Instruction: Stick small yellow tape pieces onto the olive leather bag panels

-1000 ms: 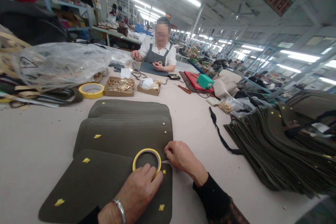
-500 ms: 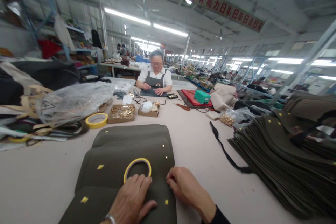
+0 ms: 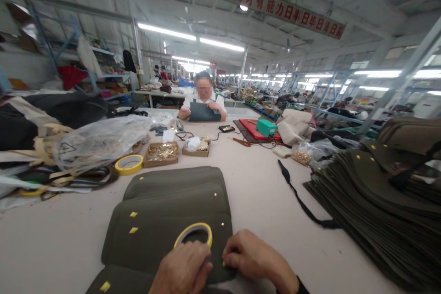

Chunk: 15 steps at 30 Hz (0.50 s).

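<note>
My left hand [image 3: 184, 266] is closed on the near side of a roll of yellow tape [image 3: 209, 235], which stands tilted over the dark olive panels. Those flat, round-cornered panels [image 3: 165, 216] overlap in a staggered row in front of me. Small yellow tape pieces [image 3: 133, 230] dot their left side, and little metal studs [image 3: 222, 224] show near the right edge. My right hand [image 3: 257, 255] has thumb and fingers pinched on a bit of yellow tape [image 3: 223, 263] at the right edge of a panel. Its curled fingers partly cover that spot.
A thick stack of olive panels [image 3: 361, 202] stands at the right, with a black strap [image 3: 299, 202] beside it. Ahead are boxes of metal fittings [image 3: 161, 151], another yellow tape roll [image 3: 129, 164] and a plastic bag [image 3: 99, 135]. Across the table a person [image 3: 203, 101] holds a dark piece.
The tape roll and my left hand have moved right and nearer me. My right hand has come lower, onto the yellow piece. The near panels have shifted. The person opposite has raised the dark piece.
</note>
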Motion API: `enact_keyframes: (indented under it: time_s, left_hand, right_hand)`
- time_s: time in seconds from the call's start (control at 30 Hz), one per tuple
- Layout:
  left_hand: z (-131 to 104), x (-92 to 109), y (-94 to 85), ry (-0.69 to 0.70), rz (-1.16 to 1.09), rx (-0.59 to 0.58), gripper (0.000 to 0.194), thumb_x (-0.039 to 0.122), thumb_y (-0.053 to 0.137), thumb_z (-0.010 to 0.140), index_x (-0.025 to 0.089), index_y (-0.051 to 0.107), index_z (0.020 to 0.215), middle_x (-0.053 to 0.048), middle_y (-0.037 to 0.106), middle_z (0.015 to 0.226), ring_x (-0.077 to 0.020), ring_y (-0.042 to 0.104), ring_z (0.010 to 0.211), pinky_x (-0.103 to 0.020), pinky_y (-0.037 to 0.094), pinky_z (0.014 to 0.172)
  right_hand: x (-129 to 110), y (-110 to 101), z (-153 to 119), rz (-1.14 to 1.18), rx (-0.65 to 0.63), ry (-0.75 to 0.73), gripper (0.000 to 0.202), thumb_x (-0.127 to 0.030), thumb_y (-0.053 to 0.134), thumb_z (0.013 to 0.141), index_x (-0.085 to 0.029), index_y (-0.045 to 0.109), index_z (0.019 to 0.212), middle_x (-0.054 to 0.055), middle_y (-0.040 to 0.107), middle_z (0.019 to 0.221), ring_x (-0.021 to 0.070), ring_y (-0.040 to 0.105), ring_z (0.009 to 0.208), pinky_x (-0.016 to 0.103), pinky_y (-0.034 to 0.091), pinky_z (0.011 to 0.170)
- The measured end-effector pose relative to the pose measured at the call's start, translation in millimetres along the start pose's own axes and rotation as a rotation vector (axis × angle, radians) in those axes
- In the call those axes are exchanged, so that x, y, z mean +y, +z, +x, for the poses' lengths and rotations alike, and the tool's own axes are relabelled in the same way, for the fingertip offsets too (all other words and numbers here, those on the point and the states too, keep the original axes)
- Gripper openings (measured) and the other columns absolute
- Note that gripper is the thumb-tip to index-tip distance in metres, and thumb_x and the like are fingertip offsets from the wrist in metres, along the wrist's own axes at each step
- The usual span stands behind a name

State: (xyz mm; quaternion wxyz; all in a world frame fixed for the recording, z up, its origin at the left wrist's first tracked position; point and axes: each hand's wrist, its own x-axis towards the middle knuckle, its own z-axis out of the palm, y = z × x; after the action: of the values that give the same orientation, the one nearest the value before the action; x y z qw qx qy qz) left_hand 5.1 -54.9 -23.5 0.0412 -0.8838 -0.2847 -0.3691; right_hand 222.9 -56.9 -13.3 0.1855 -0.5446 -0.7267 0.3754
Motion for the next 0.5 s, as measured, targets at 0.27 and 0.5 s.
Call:
enact_keyframes:
  time_s: [0.27,0.5]
  left_hand:
    - [12.0,-0.4,-17.3,-0.208,-0.177,-0.026,0.022,0.021,0.045,0.095,0.023,0.055,0.114,-0.002,0.073,0.096,-0.0124,0.069,0.084,-0.021,0.053,0.076]
    - [13.4,5.1,-12.5,-0.221,-0.045,-0.031,0.038,0.024,0.04,0.096,0.014,0.04,0.133,-0.009,0.07,0.111,-0.0147,0.069,0.08,-0.025,0.056,0.074]
  right_hand:
    - [-21.5,-8.2,0.2,0.311,0.345,-0.16,0.02,-0.022,0.055,0.085,-0.018,0.071,0.096,0.003,0.071,0.082,0.0149,0.064,0.073,0.025,0.051,0.069]
    - [-39.8,2.0,-3.8,0.072,0.401,-0.486,0.019,-0.014,0.055,0.085,-0.019,0.065,0.1,0.005,0.068,0.086,0.0153,0.062,0.078,0.026,0.05,0.075]
